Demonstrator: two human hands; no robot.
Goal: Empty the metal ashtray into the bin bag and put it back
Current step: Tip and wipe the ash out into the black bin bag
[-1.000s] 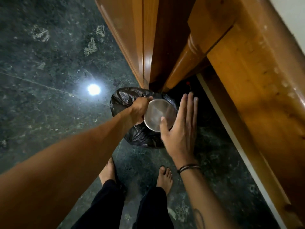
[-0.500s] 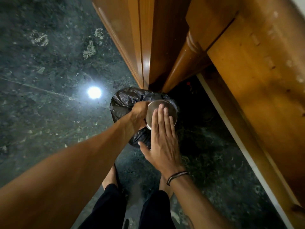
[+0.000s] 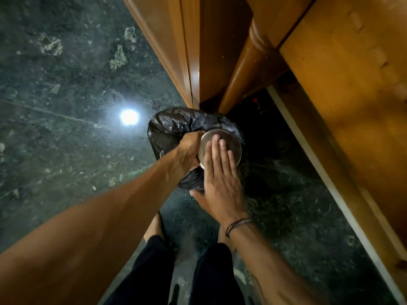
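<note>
While I look down through the head camera, my left hand (image 3: 189,151) is curled around the near-left rim of the metal ashtray (image 3: 229,143), gripping it and holding it turned over so its shiny underside faces up at me. My right hand (image 3: 220,183) lies flat and open on that underside, fingers (image 3: 217,148) straight and pressed together, their tips reaching past the middle of the round base; the thumb sticks out to the left, clear of the metal. Directly beneath both hands sits the black bin bag (image 3: 169,128), its crinkled plastic showing beyond my left knuckles and also below my left wrist. I cannot tell whether the ashtray's rim touches the bag or hangs just above it, since my hands cover that edge. A thin dark bracelet (image 3: 239,224) circles my right wrist. Beyond my fingertips, wooden furniture (image 3: 193,51) rises with a turned wooden leg (image 3: 244,69) just past the bag, and to the right of my right hand runs a broad wooden panel (image 3: 352,95) with a pale strip along its lower edge. Left of my left forearm, a bright round light reflection (image 3: 129,117) glares on the dark green stone floor (image 3: 66,84). Below my wrists I see my legs in black trousers (image 3: 211,278), standing close to the bag.
</note>
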